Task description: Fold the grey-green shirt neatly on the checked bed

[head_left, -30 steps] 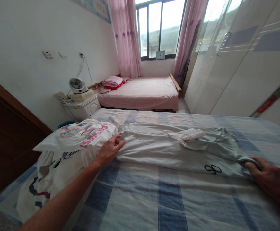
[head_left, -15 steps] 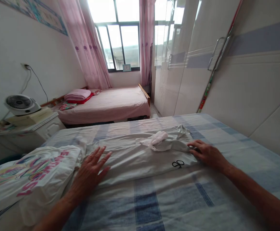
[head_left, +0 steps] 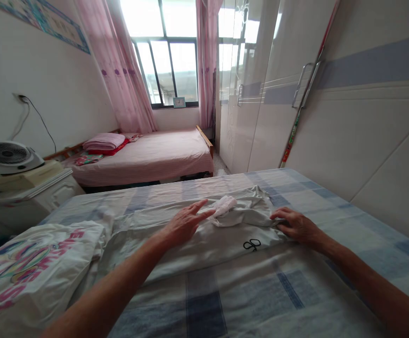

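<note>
Beneath both hands, checked bedsheet (head_left: 246, 300); upon it, pale grey garment (head_left: 190, 239), spread flat between them. Left of the left hand (head_left: 183, 224), printed white bag (head_left: 32, 267). Left hand: open, fingers extended, palm resting on garment. Right hand (head_left: 296, 225): fingers curled, pinching the garment's edge.

A pale grey folded garment (head_left: 204, 234) lies on the blue checked bed (head_left: 246, 300); a white printed pillow (head_left: 32, 272) lies left of it, the pink-sheeted bed (head_left: 148, 157) behind.
</note>
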`<state>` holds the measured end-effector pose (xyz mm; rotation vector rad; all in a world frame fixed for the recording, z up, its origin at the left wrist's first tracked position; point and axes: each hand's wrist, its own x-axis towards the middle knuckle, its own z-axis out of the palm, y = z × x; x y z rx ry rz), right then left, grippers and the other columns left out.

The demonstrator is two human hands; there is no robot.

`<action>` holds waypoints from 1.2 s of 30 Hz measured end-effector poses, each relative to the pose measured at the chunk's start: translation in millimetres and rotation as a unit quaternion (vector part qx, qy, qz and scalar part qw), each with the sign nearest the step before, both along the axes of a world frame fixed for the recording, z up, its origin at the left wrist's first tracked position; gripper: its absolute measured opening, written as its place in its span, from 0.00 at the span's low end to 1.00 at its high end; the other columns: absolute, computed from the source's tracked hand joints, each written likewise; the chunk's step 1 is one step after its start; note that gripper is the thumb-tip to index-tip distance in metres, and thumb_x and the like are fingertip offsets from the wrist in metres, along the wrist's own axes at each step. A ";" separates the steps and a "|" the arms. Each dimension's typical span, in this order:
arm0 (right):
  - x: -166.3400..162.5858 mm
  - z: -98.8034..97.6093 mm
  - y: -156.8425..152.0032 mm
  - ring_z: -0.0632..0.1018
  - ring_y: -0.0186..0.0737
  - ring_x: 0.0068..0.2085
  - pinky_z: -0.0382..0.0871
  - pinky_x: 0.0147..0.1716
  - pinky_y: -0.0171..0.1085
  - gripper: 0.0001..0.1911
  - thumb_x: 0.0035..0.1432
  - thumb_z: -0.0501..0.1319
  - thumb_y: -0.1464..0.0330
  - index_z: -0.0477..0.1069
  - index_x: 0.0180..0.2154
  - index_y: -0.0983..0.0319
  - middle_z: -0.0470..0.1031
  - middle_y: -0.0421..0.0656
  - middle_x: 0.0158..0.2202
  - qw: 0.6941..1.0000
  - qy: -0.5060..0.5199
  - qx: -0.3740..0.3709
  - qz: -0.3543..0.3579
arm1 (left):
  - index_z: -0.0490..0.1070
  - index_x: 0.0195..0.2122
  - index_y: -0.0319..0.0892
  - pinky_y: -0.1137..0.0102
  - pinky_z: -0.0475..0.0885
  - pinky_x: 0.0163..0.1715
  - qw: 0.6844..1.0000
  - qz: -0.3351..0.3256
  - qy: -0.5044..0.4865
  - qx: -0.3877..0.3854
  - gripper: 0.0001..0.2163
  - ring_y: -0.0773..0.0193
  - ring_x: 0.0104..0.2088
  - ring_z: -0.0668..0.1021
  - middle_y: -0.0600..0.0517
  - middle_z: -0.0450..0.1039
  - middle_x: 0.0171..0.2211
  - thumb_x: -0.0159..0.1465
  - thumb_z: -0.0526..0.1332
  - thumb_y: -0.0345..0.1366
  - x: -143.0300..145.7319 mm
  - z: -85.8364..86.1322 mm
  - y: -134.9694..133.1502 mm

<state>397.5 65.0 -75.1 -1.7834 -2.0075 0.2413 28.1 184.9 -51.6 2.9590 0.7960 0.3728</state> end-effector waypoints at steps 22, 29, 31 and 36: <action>-59.6 -6.8 15.5 0.72 0.43 0.49 0.66 0.49 0.43 0.13 0.61 0.52 0.72 0.73 0.43 0.60 0.73 0.47 0.47 0.975 -0.140 0.144 0.089 | 0.76 0.35 0.41 0.73 0.66 0.36 0.967 0.180 -0.112 -0.142 0.12 0.65 0.32 0.74 0.51 0.74 0.30 0.62 0.52 0.34 77.9 -12.7 60.0; -55.7 -36.9 25.5 0.69 0.48 0.53 0.64 0.51 0.49 0.19 0.59 0.53 0.71 0.69 0.51 0.61 0.69 0.49 0.54 0.985 -0.137 0.100 0.025 | 0.72 0.48 0.47 0.74 0.66 0.35 0.969 0.153 -0.187 0.051 0.14 0.66 0.37 0.74 0.51 0.71 0.44 0.66 0.50 0.34 70.7 18.9 30.7; -57.8 -33.1 22.9 0.70 0.48 0.51 0.65 0.50 0.49 0.20 0.57 0.53 0.73 0.68 0.52 0.63 0.71 0.50 0.52 0.985 -0.137 0.100 0.026 | 0.71 0.49 0.48 0.75 0.66 0.32 0.975 0.057 -0.161 0.144 0.14 0.68 0.34 0.74 0.51 0.71 0.43 0.67 0.49 0.33 54.6 17.6 14.5; -67.1 -17.7 20.2 0.68 0.49 0.53 0.62 0.52 0.50 0.26 0.52 0.52 0.78 0.69 0.52 0.59 0.72 0.46 0.52 0.975 -0.175 0.105 0.084 | 0.73 0.38 0.42 0.73 0.67 0.32 0.986 0.000 -0.042 0.162 0.10 0.65 0.35 0.74 0.50 0.72 0.39 0.65 0.52 0.31 23.2 -5.2 1.4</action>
